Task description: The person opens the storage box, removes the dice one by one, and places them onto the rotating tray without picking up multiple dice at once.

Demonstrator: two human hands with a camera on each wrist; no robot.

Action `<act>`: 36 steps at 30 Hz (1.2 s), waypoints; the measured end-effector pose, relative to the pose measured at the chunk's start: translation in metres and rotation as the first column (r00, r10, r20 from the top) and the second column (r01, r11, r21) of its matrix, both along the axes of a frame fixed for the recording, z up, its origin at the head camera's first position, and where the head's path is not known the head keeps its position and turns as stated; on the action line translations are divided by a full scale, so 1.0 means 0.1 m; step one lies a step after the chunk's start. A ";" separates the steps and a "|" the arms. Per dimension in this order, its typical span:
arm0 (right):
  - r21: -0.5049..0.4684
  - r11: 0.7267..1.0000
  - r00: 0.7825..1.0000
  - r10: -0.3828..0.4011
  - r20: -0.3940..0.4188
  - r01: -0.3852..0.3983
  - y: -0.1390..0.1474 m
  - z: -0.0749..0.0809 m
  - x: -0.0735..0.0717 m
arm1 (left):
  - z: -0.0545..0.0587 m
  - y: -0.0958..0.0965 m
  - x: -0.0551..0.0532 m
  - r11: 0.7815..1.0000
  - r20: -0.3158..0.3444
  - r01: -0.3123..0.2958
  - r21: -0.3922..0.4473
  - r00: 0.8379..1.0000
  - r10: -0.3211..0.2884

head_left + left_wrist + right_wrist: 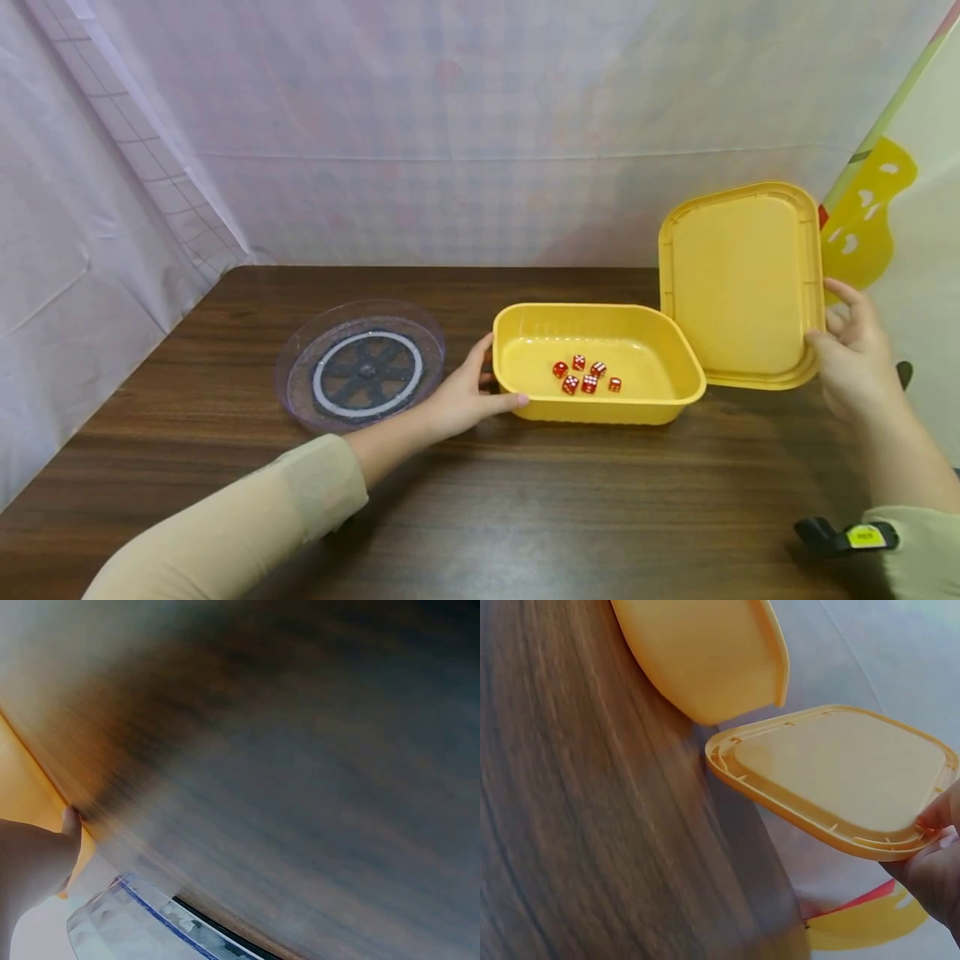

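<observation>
A yellow plastic container (600,412) stands uncovered on the table, with several red dice (589,384) loose on its floor. My left hand (468,400) grips its left end, thumb over the front rim and fingers round the side wall. In the left wrist view, the thumb (71,821) lies along the yellow edge. To the right, the yellow lid (738,283) is held tilted up, its ribbed inner side facing me. My right hand (858,358) pinches the lid's right edge; the right wrist view shows the lid's near corner between thumb and fingers.
A clear round dish (296,358) with a dark wheel pattern and white ring stands left of the container, behind my left forearm. The brown wooden table (525,517) ends against a pale hanging cloth (420,192). A yellow decoration (862,225) hangs behind the lid.
</observation>
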State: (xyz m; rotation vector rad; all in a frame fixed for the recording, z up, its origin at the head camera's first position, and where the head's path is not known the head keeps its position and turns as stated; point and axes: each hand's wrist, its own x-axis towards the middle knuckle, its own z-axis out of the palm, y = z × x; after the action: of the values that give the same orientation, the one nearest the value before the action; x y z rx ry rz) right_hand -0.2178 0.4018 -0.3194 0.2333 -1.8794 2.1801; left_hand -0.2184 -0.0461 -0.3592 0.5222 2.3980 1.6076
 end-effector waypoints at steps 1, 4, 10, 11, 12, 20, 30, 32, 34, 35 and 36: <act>-0.012 1.000 1.000 0.011 0.011 -0.011 0.03 -0.02 0.00 | 0.00 0.00 0.00 1.000 0.001 0.000 0.001 1.000 0.000; -0.053 0.998 0.998 0.047 0.044 -0.045 0.11 -0.07 -0.01 | 0.00 0.00 0.00 1.000 0.004 0.002 0.006 1.000 -0.002; -0.111 0.987 0.983 0.132 0.130 -0.118 0.26 -0.14 0.00 | 0.00 0.00 0.00 1.000 0.009 0.001 0.003 1.000 -0.001; -0.110 0.985 0.979 0.145 0.146 -0.130 0.28 -0.15 0.00 | 0.00 0.00 0.00 1.000 0.009 0.001 0.001 1.000 -0.001; -0.113 0.983 0.974 0.159 0.160 -0.142 0.30 -0.17 0.00 | 0.00 0.00 0.00 1.000 0.009 0.001 0.001 1.000 -0.001; 0.007 0.982 0.955 0.180 0.237 -0.187 0.42 -0.27 -0.04 | -0.01 0.00 0.00 1.000 0.015 -0.007 0.001 1.000 0.007; 0.653 0.751 0.973 -0.069 0.222 -0.096 0.48 -0.40 -0.05 | -0.01 0.00 0.00 1.000 0.013 -0.011 -0.006 1.000 0.011; 0.740 0.669 0.971 -0.121 0.207 -0.074 0.46 -0.39 -0.04 | -0.01 0.00 0.00 1.000 0.014 -0.011 -0.008 1.000 0.011; 0.799 0.598 0.971 -0.150 0.188 -0.063 0.45 -0.38 -0.03 | 0.00 0.00 0.00 1.000 0.013 -0.009 -0.007 1.000 0.009; 0.817 0.573 0.969 -0.163 0.186 -0.060 0.44 -0.38 -0.02 | 0.00 0.00 0.00 1.000 0.012 -0.009 -0.008 1.000 0.009; 0.837 0.545 0.970 -0.174 0.172 -0.051 0.44 -0.38 -0.02 | 0.00 0.00 0.00 1.000 0.012 -0.008 -0.009 1.000 0.009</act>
State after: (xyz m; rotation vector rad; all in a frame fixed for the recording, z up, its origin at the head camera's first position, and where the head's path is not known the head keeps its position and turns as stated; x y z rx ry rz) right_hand -0.2199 0.4454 -0.3569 0.0583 -2.8999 1.0853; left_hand -0.2181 -0.0463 -0.3593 0.4995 2.4008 1.5975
